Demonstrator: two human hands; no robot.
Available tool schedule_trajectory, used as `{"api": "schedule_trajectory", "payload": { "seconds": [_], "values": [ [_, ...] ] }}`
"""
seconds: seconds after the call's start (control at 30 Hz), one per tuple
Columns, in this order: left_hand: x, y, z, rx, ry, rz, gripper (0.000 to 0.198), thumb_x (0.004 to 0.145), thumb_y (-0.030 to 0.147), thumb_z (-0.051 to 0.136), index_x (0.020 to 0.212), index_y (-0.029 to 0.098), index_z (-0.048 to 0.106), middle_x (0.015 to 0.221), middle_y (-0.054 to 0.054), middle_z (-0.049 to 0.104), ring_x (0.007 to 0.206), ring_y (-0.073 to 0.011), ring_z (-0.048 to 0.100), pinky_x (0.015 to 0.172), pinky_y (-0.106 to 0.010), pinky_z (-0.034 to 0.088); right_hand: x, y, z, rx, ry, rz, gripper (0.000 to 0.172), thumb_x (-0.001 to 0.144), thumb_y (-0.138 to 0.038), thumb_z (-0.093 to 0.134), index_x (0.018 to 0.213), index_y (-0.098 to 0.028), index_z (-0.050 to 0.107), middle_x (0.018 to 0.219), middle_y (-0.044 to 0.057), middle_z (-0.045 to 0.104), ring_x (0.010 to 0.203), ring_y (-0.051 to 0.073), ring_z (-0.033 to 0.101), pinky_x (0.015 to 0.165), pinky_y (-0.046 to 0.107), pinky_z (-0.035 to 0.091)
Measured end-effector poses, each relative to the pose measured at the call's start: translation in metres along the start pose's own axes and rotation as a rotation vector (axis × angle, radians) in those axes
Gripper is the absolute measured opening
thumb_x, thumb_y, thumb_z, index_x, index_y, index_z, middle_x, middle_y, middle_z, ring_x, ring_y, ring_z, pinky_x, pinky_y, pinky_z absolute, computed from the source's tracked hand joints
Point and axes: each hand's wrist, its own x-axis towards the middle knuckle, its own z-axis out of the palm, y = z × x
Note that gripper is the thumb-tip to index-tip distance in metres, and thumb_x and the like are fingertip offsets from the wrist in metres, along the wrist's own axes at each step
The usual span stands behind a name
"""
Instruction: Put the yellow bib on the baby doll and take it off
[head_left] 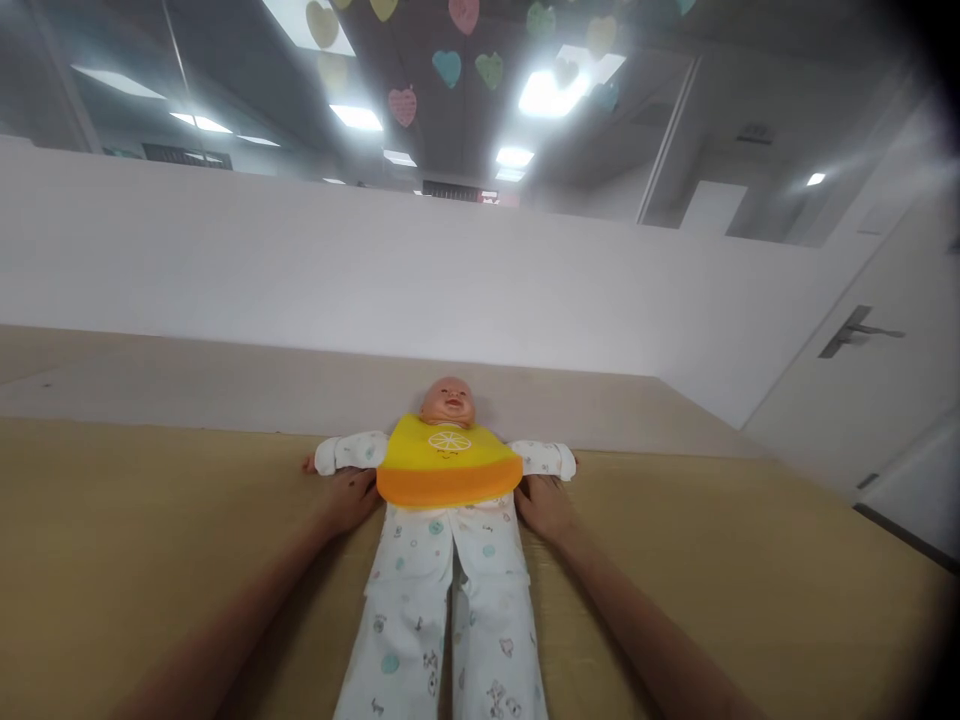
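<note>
A baby doll (pixel 448 400) lies on its back on a tan surface (pixel 150 530), arms spread, dressed in white printed pyjamas (pixel 442 600). A yellow and orange silicone bib (pixel 448 462) covers its chest. My left hand (pixel 349 500) rests against the doll's side under its arm, at the bib's left edge. My right hand (pixel 544 508) lies at the other side, beside the bib's right edge. The fingertips of both hands tuck in toward the doll's torso and are partly hidden.
A white wall (pixel 375 270) rises behind the surface, with glass above it showing ceiling lights and paper hearts (pixel 403 105). A white door with a handle (pixel 855 330) stands at the right.
</note>
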Motion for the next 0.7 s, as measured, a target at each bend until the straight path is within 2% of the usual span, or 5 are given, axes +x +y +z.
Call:
{"api": "schedule_trajectory", "payload": {
  "seconds": [0.13, 0.23, 0.33, 0.53, 0.7],
  "values": [
    [-0.007, 0.003, -0.006, 0.193, -0.101, 0.039, 0.04, 0.089, 0.034, 0.038, 0.104, 0.018, 0.072, 0.106, -0.016, 0.072, 0.102, -0.0331, 0.065, 0.087, -0.042, 0.045, -0.004, 0.004, 0.004, -0.022, -0.008, -0.04, 0.046, 0.094, -0.028, 0.038, 0.131, -0.006, 0.053, 0.138, 0.02, 0.053, 0.134, 0.032, 0.043, 0.113, 0.045, 0.029],
    [-0.013, 0.006, -0.008, 0.205, -0.122, 0.059, 0.044, 0.091, 0.035, 0.035, 0.111, 0.016, 0.07, 0.108, -0.017, 0.071, 0.105, -0.0332, 0.064, 0.09, -0.043, 0.045, -0.008, 0.009, 0.007, -0.037, -0.001, -0.071, 0.048, 0.095, -0.031, 0.036, 0.132, -0.006, 0.053, 0.141, 0.019, 0.05, 0.138, 0.032, 0.039, 0.115, 0.046, 0.025],
    [-0.017, 0.004, -0.008, 0.163, -0.093, 0.086, 0.044, 0.092, 0.034, 0.035, 0.114, 0.016, 0.069, 0.11, -0.017, 0.071, 0.106, -0.0318, 0.063, 0.092, -0.043, 0.045, -0.012, 0.012, 0.009, -0.043, 0.013, -0.089, 0.049, 0.095, -0.031, 0.035, 0.134, -0.008, 0.052, 0.143, 0.018, 0.049, 0.139, 0.031, 0.036, 0.115, 0.047, 0.025],
    [-0.025, 0.002, -0.009, 0.102, -0.023, 0.113, 0.039, 0.089, 0.029, 0.04, 0.111, 0.015, 0.07, 0.115, -0.017, 0.07, 0.107, -0.0305, 0.063, 0.095, -0.042, 0.044, -0.023, 0.006, 0.004, -0.105, 0.018, -0.088, 0.042, 0.095, -0.027, 0.033, 0.123, -0.011, 0.06, 0.133, 0.017, 0.057, 0.128, 0.028, 0.048, 0.109, 0.043, 0.033],
    [-0.031, 0.005, -0.014, -0.001, 0.002, 0.088, 0.033, 0.083, 0.024, 0.045, 0.104, 0.019, 0.07, 0.115, -0.011, 0.071, 0.108, -0.0267, 0.063, 0.096, -0.037, 0.044, -0.031, -0.01, -0.004, -0.223, -0.02, -0.147, 0.041, 0.094, -0.017, 0.031, 0.121, -0.007, 0.061, 0.127, 0.018, 0.061, 0.118, 0.03, 0.055, 0.103, 0.041, 0.038]
  ]
}}
